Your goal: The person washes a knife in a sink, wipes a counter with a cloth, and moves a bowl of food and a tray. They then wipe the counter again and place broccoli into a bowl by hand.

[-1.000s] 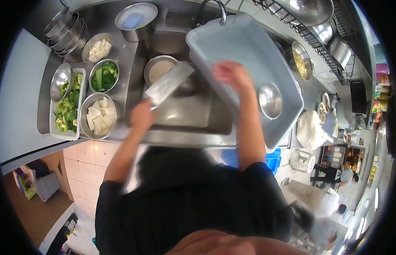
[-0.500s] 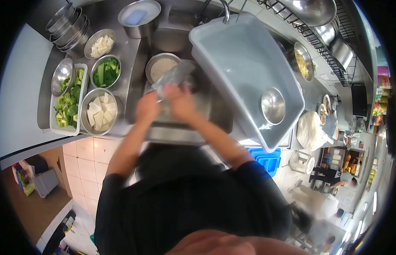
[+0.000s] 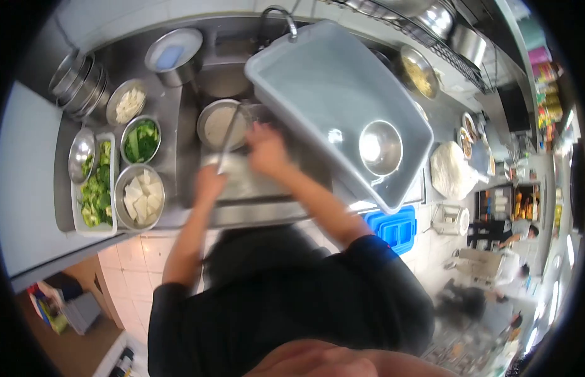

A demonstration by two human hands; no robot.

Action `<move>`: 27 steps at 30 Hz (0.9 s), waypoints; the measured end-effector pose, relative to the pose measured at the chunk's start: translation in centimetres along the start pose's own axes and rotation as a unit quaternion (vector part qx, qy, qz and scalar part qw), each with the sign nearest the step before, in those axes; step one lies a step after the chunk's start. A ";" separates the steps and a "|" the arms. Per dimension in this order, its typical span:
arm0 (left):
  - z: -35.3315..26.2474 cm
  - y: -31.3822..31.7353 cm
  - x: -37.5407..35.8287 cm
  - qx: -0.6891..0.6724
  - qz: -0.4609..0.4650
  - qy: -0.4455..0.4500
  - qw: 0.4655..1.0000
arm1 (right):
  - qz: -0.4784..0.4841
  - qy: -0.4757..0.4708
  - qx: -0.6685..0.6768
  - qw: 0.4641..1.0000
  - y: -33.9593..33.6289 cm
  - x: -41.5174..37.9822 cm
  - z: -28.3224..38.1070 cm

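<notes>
My left hand [image 3: 211, 183] is closed around the lower end of a cleaver [image 3: 229, 135], whose blade stands nearly edge-on and points away from me. The blade passes over the right part of a metal bowl [image 3: 211, 129] holding pale, cloudy contents in the sink [image 3: 204, 81]. To the right of the blade, my right hand [image 3: 267, 149] is apart from it, with fingers stretched forward and somewhat blurred. Both hands are over the near part of the sink, where a pale flat surface [image 3: 242, 179] shows below them.
A large grey tub [image 3: 311, 69] with a metal bowl [image 3: 380, 147] inside straddles the sink's right side under the faucet [image 3: 292, 31]. At left stand bowls of white slices [image 3: 142, 201] and greens [image 3: 142, 141], and a broccoli tray [image 3: 94, 204]. People work far right.
The cleaver has turned from showing its broad side to nearly edge-on. My right hand has moved away from it to the right. The whole view has shifted slightly.
</notes>
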State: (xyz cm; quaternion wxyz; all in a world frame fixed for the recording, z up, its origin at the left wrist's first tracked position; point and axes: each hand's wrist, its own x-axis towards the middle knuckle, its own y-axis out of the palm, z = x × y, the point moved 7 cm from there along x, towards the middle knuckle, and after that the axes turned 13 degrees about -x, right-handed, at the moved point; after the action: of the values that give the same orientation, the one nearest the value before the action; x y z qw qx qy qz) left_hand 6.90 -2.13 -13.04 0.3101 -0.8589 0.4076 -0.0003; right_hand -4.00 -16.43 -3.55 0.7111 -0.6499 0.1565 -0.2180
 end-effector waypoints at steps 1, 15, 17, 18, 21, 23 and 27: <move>2.2 1.1 0.4 -0.080 0.023 -0.054 0.995 | -0.094 -0.052 0.062 0.992 -1.1 -0.4 -0.3; -3.4 -0.1 -0.7 -0.506 0.012 -0.082 0.859 | -0.123 0.091 0.071 0.986 -8.8 0.0 -19.9; -4.8 -0.4 -0.7 -0.512 -0.015 -0.071 0.856 | 0.059 0.025 -0.029 0.998 -4.8 1.5 -21.1; -5.7 -0.5 -0.7 -0.515 -0.026 -0.061 0.855 | 0.056 0.012 -0.029 0.998 -5.8 2.4 -20.6; -7.8 -0.2 -1.0 -0.529 -0.031 -0.072 0.845 | 0.128 0.112 0.618 0.767 -8.7 4.0 -17.0; -8.0 0.7 -1.3 -0.541 -0.038 -0.096 0.835 | 0.185 -0.017 0.674 0.715 -11.3 4.7 -11.9; -9.1 2.3 -1.4 -0.528 -0.048 -0.114 0.840 | 0.174 -0.168 0.515 0.823 -11.5 5.5 -4.5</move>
State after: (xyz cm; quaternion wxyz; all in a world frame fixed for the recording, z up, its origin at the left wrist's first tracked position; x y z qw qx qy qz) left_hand 2.10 -7.11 -6.57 -0.1461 -0.9051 0.2659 0.2980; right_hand -2.77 -23.80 7.74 0.9836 -0.1781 0.0100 -0.0273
